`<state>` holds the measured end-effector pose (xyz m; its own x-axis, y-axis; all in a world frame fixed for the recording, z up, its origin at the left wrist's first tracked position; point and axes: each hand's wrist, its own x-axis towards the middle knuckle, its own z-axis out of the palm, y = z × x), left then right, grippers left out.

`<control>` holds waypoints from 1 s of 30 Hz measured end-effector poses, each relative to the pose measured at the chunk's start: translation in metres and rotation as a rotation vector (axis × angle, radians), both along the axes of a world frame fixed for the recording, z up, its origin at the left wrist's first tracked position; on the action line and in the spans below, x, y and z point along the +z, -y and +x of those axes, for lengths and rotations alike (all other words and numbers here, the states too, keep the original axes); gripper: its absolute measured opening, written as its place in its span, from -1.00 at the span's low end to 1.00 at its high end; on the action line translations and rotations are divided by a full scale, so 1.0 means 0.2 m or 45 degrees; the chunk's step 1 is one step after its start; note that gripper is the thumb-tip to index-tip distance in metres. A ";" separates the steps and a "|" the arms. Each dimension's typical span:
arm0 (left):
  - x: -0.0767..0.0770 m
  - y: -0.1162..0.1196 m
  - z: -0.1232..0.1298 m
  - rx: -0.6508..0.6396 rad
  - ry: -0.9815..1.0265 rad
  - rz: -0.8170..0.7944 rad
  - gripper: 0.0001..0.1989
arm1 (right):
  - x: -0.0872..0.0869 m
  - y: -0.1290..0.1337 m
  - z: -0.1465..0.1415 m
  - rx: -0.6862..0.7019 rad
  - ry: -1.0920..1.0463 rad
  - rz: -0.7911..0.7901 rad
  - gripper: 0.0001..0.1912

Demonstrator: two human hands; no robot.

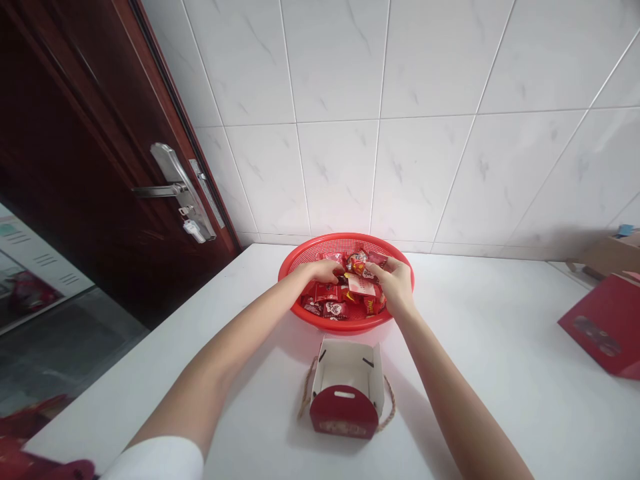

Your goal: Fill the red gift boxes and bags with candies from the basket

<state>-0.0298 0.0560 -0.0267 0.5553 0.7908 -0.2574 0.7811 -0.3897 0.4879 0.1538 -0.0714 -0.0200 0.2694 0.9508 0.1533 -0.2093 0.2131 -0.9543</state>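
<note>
Both my hands reach into a red plastic basket (345, 325) holding several wrapped candies (334, 310), mostly red with some gold. My left hand (323, 271) is at the basket's left side, fingers curled down among the candies; what they hold, if anything, is hidden. At the right side, my right hand (397, 280) pinches a red wrapped candy (371, 272) between thumb and fingers. A pale pink packet (361, 285) lies between the hands. In front of the basket stands a small dark red gift box (344, 415), its top open, with a twisted rope handle (391, 403).
Everything stands on a white table (480, 320) against a tiled wall (425, 80). Another red box (603, 327) is at the right, with a brown cardboard box (610, 257) behind it. A dark wooden door (90, 113) with keys stands left. Red bags (30, 440) show at lower left.
</note>
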 end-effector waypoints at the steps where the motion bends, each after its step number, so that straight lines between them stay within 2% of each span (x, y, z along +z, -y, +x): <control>1: 0.00 0.00 0.01 -0.011 0.013 0.013 -0.67 | 0.00 0.00 0.00 0.012 -0.025 0.012 -0.79; 9: 0.00 0.01 0.01 -0.020 0.157 0.024 -0.98 | 0.02 0.00 -0.01 0.008 -0.175 0.024 -0.75; 12: 0.00 0.01 0.01 0.024 0.221 0.046 -0.93 | 0.03 0.00 -0.01 0.034 -0.210 0.016 -0.77; 18: 0.01 0.01 0.02 0.127 0.322 0.157 -0.71 | 0.04 0.01 -0.01 0.025 -0.184 0.009 -0.78; 23: 0.01 -0.01 0.03 0.157 0.348 0.209 -0.66 | 0.03 0.00 0.00 0.026 -0.155 0.007 -0.76; 26: 0.02 -0.01 0.02 0.147 0.328 0.211 -0.67 | 0.03 0.00 -0.01 0.031 -0.159 -0.006 -0.76; 30: 0.07 0.02 0.01 0.104 0.230 0.150 -0.83 | 0.02 0.00 0.00 0.037 -0.146 -0.002 -0.76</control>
<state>-0.0285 0.0521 -0.0134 0.5167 0.8539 -0.0628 0.7164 -0.3910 0.5779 0.1531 -0.0714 -0.0156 0.2577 0.9585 0.1218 -0.3229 0.2042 -0.9241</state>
